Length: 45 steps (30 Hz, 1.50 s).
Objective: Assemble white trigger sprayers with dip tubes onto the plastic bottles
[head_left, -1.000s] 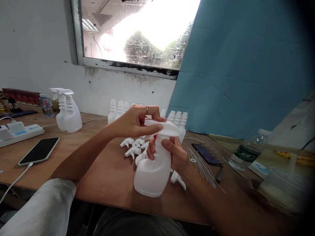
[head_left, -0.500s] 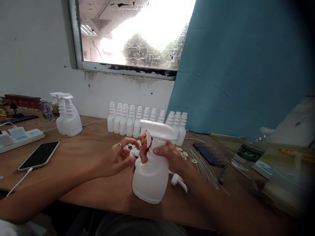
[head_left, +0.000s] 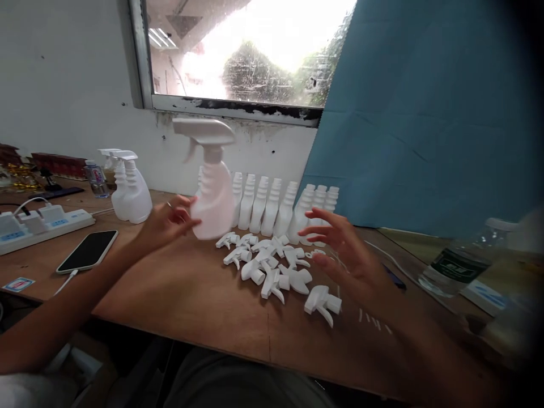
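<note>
A white spray bottle (head_left: 215,198) with its trigger head on hangs upright above the table, its nozzle toward the left. My left hand (head_left: 172,220) grips its lower left side between thumb and fingers. To the right, my right hand (head_left: 340,249) holds nothing, its fingers spread apart. Between and below my hands lies a loose pile of white trigger heads (head_left: 266,260), with one trigger head (head_left: 323,303) apart at the right. Behind them a row of white bottles without heads (head_left: 259,207) stands near the wall.
Two assembled spray bottles (head_left: 132,192) stand at the left, near a phone (head_left: 88,250) and a power strip (head_left: 46,229). At the right are a water bottle (head_left: 461,263), a partly hidden dark object (head_left: 394,276) and thin white tubes. A blue curtain (head_left: 416,113) hangs behind.
The assembled spray bottle has moved up and left, off the table, now in my left hand. My right hand has let go of it and opened. The view has shifted slightly.
</note>
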{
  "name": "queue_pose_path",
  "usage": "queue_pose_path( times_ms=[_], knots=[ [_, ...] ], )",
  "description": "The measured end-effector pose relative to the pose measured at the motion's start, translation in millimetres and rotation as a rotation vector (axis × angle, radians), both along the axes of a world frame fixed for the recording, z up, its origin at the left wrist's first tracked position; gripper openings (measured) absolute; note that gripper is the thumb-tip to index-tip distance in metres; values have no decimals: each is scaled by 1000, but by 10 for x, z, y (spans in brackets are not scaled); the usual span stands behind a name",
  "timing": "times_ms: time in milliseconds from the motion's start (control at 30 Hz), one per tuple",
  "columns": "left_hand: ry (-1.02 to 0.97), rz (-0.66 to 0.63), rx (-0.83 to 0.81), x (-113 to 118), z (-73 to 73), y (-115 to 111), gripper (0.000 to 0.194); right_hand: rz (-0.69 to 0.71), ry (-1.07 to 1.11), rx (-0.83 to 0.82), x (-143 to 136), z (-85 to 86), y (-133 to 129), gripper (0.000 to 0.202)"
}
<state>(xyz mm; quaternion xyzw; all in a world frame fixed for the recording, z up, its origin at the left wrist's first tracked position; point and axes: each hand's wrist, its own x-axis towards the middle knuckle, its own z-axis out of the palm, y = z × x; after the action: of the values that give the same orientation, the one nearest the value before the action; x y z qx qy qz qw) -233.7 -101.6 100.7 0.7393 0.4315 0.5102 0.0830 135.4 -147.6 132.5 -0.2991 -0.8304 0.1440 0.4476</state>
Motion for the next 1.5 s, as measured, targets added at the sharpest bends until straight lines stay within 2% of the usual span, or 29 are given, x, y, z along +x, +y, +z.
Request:
queue_pose_path(
  times_ms=[100,200,300,400,500,633,767,1000,1133,1233,1333,1400,1500],
  knots=[
    [25,429,43,-557,26,469,49,-219,-143,145,260,-27,174,52],
    [120,694,-4,-1012,-94,801,52,-304,-178,215,477,-26,481,43],
    [157,827,-87,-1292,-270,940,52,-378,-95,215,652,-97,820,29],
    [157,899,-143,-1443,-406,966,53,-510,21,159,807,-292,1076,19],
    [155,945,-165,-1521,-477,966,55,-572,-59,170,952,-512,1202,16],
    [220,920,-190,-1557,-506,951,56,-560,-244,193,1092,-647,1243,17],
    [259,895,-156,-1534,-507,921,54,-601,-253,151,1149,-664,1271,19],
    [285,909,-163,-1428,-495,871,52,-574,-290,138,1206,-699,1323,20],
    [296,907,-176,-1362,-462,788,57,-600,-371,25,1224,-694,1331,22],
    [298,956,-99,-1295,-415,711,65,-539,-481,-97,1211,-721,1336,23],
    [322,956,32,-1124,-396,673,53,-442,-560,-195,1180,-778,1339,20],
    [325,843,31,-902,-438,684,41,-388,-606,-261,1167,-815,1340,20],
    [264,465,-103,-435,-596,734,38,-355,-665,-320,1195,-847,1350,21]
  ],
)
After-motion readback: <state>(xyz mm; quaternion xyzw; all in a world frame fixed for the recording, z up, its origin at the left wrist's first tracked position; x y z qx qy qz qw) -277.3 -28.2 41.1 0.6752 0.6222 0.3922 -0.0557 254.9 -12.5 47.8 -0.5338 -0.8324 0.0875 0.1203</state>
